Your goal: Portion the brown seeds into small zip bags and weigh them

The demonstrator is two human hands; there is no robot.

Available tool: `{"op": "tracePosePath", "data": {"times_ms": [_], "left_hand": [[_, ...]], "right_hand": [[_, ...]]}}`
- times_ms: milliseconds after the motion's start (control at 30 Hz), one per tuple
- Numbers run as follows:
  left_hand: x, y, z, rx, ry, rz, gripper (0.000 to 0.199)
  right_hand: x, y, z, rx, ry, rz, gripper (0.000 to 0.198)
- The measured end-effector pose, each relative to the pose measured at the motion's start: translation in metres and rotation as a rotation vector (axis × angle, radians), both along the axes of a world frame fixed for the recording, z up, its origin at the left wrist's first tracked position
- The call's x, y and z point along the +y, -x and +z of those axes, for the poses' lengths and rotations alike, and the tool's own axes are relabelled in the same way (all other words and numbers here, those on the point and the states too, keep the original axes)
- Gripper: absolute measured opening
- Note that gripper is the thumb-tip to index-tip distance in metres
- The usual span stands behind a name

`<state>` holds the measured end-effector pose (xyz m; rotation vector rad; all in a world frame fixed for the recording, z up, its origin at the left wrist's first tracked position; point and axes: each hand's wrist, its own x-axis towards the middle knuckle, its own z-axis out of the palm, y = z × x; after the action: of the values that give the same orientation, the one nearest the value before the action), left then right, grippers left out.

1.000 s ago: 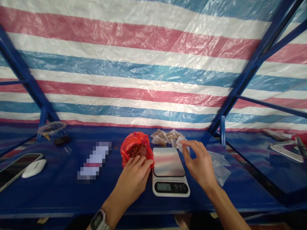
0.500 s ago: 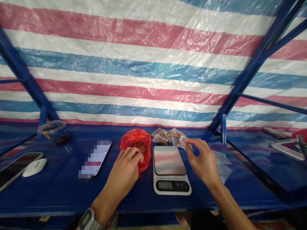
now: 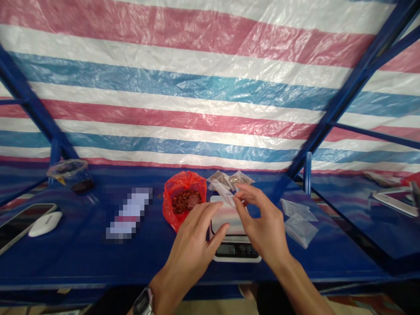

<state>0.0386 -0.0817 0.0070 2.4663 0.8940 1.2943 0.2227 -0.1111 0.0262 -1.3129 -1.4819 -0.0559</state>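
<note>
Between thumb and fingers, my right hand pinches a small clear zip bag above the far part of a kitchen scale. My left hand holds nothing, thumb and fingers apart, over the scale's left edge. The scale's display reads about 0.0. Left of it sits an open red plastic bag of reddish-brown dried pieces, with a small clear cup lying in them. Behind the scale lie small filled bags, partly hidden by the held bag.
Flat clear zip bags lie on the blue table at right. At left are a blurred phone, a white earbud case, another phone and a clear tub of dark liquid. Blue metal bars slant up both sides.
My left hand has left the red bag and moved right, its fingers opening. My right hand has brought the small zip bag left over the scale.
</note>
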Motion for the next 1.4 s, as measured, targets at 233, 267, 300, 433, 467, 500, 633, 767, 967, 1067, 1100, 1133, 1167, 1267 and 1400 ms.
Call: {"op": "tracePosePath", "data": {"times_ms": [233,267,300,433,467,500,633,767,967,1067,1100,1133,1167,1267,1400], "left_hand": [[0.004,-0.013,-0.011,-0.077,-0.024,0.16,0.068],[0.006,-0.013,-0.011,-0.093,-0.034,0.168,0.064],[0.008,-0.012,-0.011,-0.108,-0.038,0.173,0.061],[0.013,-0.007,-0.008,-0.149,-0.001,0.176,0.053],[0.014,-0.006,-0.007,-0.163,0.013,0.176,0.051],[0.015,-0.004,-0.006,-0.177,0.027,0.175,0.05],[0.017,0.0,-0.003,-0.222,0.067,0.123,0.046],[0.016,0.002,-0.001,-0.321,0.114,0.055,0.037],[0.015,0.014,0.014,-0.606,0.436,0.146,0.03],[0.022,0.03,0.026,-0.817,0.55,0.263,0.04],[0.026,0.037,0.029,-0.877,0.59,0.289,0.044],[0.03,0.043,0.03,-0.925,0.628,0.312,0.048],[0.033,0.048,0.03,-0.953,0.663,0.331,0.05],[0.046,0.06,0.022,-0.924,0.72,0.386,0.047],[0.058,0.066,0.004,-0.629,0.667,0.521,0.034]], "right_hand": [[-0.008,0.041,0.006,-0.021,0.01,0.184,0.027],[-0.008,0.044,0.007,-0.025,0.0,0.186,0.027],[-0.007,0.046,0.008,-0.028,-0.013,0.18,0.026],[-0.004,0.052,0.011,-0.04,-0.061,0.137,0.025],[-0.003,0.052,0.011,-0.042,-0.067,0.131,0.026],[-0.002,0.053,0.011,-0.043,-0.073,0.123,0.026],[0.0,0.052,0.011,-0.044,-0.088,0.063,0.028],[0.003,0.05,0.012,-0.002,-0.113,0.047,0.026],[0.008,0.053,0.009,0.094,-0.064,0.066,0.022],[0.018,0.047,0.005,-0.018,0.028,0.097,0.021],[0.024,0.046,0.004,-0.058,0.075,0.123,0.021],[0.031,0.045,0.003,-0.095,0.129,0.144,0.021],[0.039,0.045,0.003,-0.132,0.192,0.152,0.022],[0.062,0.056,0.008,-0.336,0.46,0.089,0.023],[0.083,0.083,0.017,-0.714,0.825,-0.052,0.034]]}}
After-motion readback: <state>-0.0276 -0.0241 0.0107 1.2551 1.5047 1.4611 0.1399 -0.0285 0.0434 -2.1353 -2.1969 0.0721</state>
